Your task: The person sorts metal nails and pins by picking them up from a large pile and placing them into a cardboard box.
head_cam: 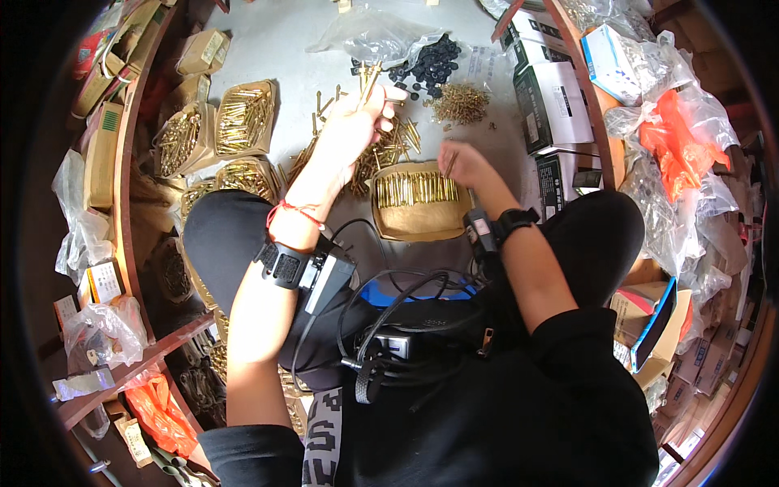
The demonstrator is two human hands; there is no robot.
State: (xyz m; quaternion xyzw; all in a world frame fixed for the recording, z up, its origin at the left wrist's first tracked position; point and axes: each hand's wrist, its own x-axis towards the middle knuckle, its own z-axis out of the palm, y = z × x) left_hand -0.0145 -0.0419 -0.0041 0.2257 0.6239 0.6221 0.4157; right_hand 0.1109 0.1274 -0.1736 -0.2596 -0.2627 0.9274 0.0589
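My left hand (359,119) is closed around several long gold-coloured metal fasteners (369,82), whose ends stick up past the fingers. Below and around it spreads a loose pile of the same fasteners (389,152), partly covered by the hand and forearm. My right hand (467,165) is at the upper right corner of an open cardboard box (420,226) and grips a slim metal fastener (451,163). Inside that box, a row of fasteners (417,189) lies side by side along the far half; bare cardboard shows in the near half.
Beyond the pile are black small parts (437,61), a heap of small screws (459,102) and a clear plastic bag (377,36). Filled cardboard boxes (275,115) stand at left. Black-and-white cartons (554,109) line the right. Cables (414,283) cross my lap.
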